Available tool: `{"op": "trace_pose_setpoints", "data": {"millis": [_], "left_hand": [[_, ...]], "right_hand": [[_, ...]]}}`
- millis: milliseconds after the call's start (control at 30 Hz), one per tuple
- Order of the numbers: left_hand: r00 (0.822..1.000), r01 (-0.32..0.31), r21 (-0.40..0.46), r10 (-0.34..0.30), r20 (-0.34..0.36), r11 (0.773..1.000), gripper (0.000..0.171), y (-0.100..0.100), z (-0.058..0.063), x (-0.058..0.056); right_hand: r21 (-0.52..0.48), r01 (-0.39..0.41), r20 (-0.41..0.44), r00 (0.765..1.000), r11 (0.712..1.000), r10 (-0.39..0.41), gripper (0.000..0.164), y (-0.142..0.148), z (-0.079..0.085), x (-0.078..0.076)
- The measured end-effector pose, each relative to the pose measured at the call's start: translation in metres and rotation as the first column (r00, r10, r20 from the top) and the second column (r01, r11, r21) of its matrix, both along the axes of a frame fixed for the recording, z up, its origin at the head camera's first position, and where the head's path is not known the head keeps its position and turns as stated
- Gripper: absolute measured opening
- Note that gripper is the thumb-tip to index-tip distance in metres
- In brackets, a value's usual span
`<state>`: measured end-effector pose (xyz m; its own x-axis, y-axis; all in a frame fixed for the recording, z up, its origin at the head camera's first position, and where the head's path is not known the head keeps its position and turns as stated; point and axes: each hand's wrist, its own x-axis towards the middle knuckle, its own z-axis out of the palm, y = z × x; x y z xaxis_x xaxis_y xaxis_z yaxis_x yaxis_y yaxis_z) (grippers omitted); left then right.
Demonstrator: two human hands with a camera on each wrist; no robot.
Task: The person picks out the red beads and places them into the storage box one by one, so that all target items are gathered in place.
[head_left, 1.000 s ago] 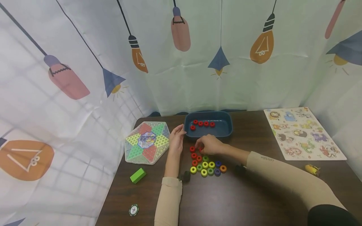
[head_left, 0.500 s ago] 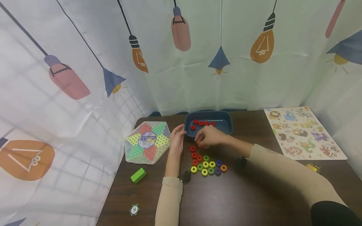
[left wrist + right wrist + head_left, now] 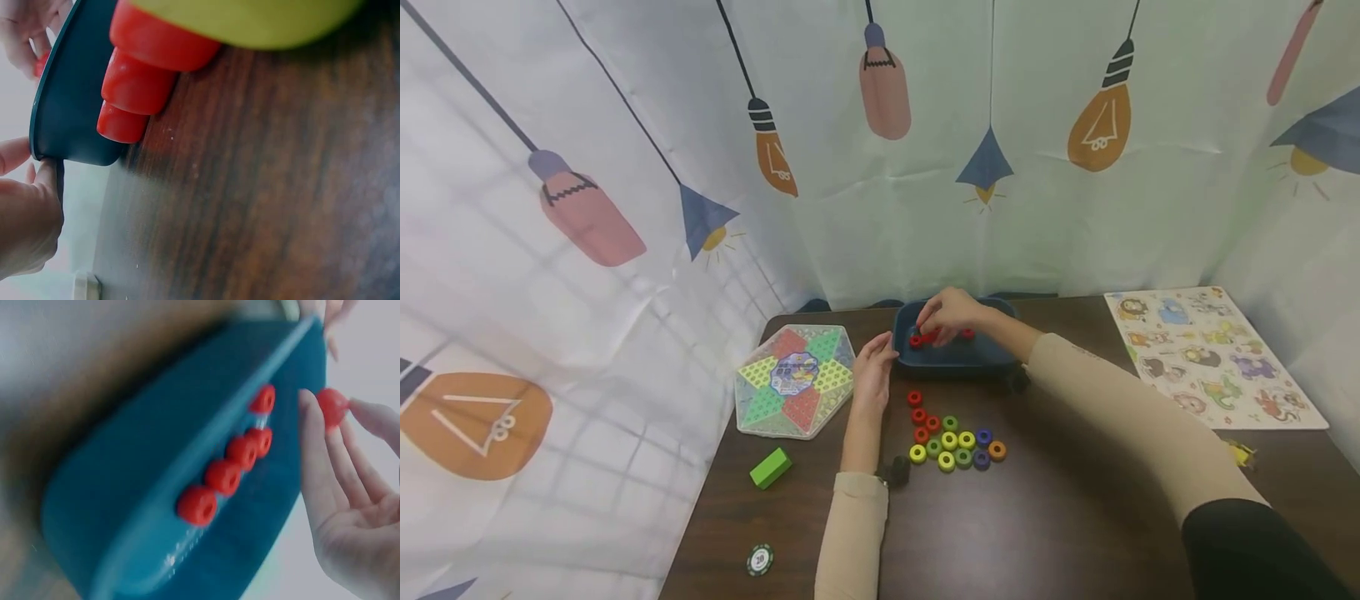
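A dark blue rectangular plastic box (image 3: 955,358) stands at the back of the table with several red ring-shaped beads (image 3: 223,477) inside. At its left corner, my left hand (image 3: 872,371) holds the rim, with fingers on both sides of the edge in the left wrist view. My right hand (image 3: 951,315) is over the box and pinches one red bead (image 3: 332,407) between thumb and fingers. In front of the box lie more red beads (image 3: 919,416), along with yellow (image 3: 946,461), green (image 3: 963,457), purple (image 3: 981,459) and orange beads (image 3: 997,450).
A hexagonal Chinese checkers board (image 3: 794,375) lies left of the box. Nearer are a green block (image 3: 771,468) and a poker chip (image 3: 760,559). On the right lie an animal puzzle board (image 3: 1217,358) and a small yellow toy (image 3: 1242,453). A printed curtain hangs behind.
My right hand has lifted a red bead from the pile and carried it away from me, over the box. The left hand has stayed at the box's left corner.
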<state>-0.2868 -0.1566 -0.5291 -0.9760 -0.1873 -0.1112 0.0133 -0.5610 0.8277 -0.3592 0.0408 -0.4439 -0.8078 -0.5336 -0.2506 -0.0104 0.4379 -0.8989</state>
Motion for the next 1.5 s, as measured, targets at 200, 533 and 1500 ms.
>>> {"op": "trace_pose_setpoints", "data": {"millis": [200,533,1500], "left_hand": [[1.000,0.009,-0.017,-0.009,0.003,1.000,0.042,0.002,0.002,0.001],[1.000,0.015,-0.019,-0.015,0.008,1.000,0.044,-0.001,0.001,0.002],[1.000,-0.009,0.009,0.009,0.001,1.000,0.044,0.001,0.001,0.001]], "right_hand": [[0.113,-0.021,-0.022,0.999,0.993,0.023,0.024,0.001,-0.006,-0.023],[0.152,-0.050,0.031,0.998,0.987,0.046,0.033,-0.002,-0.032,-0.029],[0.101,-0.205,-0.195,0.956,0.974,0.221,0.021,-0.010,0.015,0.072]]}}
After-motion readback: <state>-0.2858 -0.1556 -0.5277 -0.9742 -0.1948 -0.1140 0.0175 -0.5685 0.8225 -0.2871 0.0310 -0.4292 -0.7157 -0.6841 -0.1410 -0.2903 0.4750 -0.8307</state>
